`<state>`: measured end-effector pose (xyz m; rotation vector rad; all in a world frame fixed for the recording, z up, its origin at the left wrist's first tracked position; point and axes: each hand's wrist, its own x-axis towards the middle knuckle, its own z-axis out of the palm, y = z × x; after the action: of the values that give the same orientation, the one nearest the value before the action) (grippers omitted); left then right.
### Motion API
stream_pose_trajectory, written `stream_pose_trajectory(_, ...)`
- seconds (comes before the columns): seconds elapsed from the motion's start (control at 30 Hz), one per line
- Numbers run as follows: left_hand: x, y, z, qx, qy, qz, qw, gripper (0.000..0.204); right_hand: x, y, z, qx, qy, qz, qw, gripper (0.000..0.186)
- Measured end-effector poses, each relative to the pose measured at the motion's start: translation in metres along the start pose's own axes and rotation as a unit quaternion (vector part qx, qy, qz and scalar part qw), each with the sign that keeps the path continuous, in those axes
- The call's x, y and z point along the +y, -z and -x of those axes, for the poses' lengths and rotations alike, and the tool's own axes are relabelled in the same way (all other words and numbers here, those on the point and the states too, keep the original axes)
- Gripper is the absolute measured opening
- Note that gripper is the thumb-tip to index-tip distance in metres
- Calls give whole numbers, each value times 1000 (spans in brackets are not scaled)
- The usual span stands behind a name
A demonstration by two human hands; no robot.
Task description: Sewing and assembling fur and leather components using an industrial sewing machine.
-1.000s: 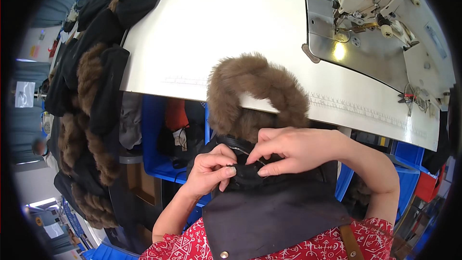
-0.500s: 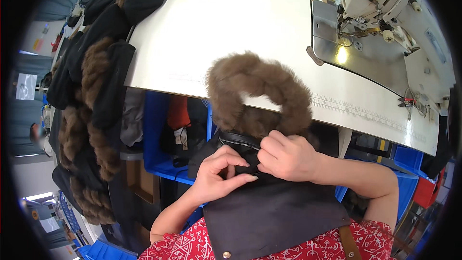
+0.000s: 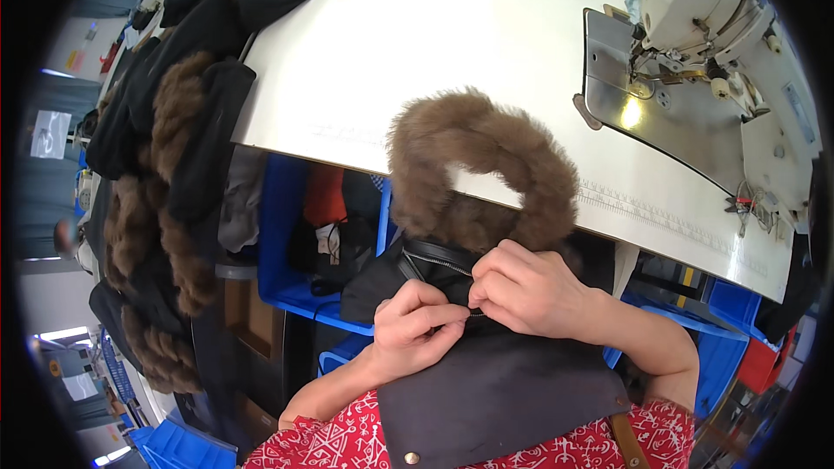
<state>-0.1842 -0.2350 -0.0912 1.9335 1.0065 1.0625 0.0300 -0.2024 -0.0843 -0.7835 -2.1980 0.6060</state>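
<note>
A black jacket (image 3: 369, 291) with a thick brown fur collar (image 3: 421, 161) lies across my lap, its collar resting on the table edge. Along its opening runs a zipper (image 3: 434, 260) with metal teeth. My right hand (image 3: 534, 291) is closed on the zipper just under the collar, fingers curled round it. Close beside it, my left hand (image 3: 417, 326) pinches the zipper's lower stretch between thumb and fingers. The fingertips of both hands nearly meet, and they hide the bit of zipper between them. A dark apron (image 3: 504, 391) covers my front below the hands.
The white table (image 3: 347, 78) has a ruler printed along its near edge. A sewing machine (image 3: 695, 13) stands at the far right. Black garments with brown fur (image 3: 182, 113) are heaped on the left. Below the table is a blue bin (image 3: 282, 243) holding cloth.
My left thumb and fingers were apart and have closed into a pinch, beside the right hand. The right hand keeps its hold. The view has shifted slightly.
</note>
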Motion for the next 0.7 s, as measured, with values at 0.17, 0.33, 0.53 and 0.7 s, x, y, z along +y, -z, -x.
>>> stream_pose_trajectory(0.17,-1,2,2,-11,-75,-76,994,30,4,-1,-1,-18,30,19,999,24)
stream_pose_trajectory(0.33,4,4,-4,-21,-64,-105,992,27,12,-9,8,19,74,39,996,24)
stream_pose_trajectory(0.53,9,15,-11,-74,46,-15,996,21,12,-12,16,29,-1,-18,999,21)
stream_pose_trajectory(0.7,3,8,-8,-28,-122,-143,982,26,10,-13,15,51,-18,-30,998,22)
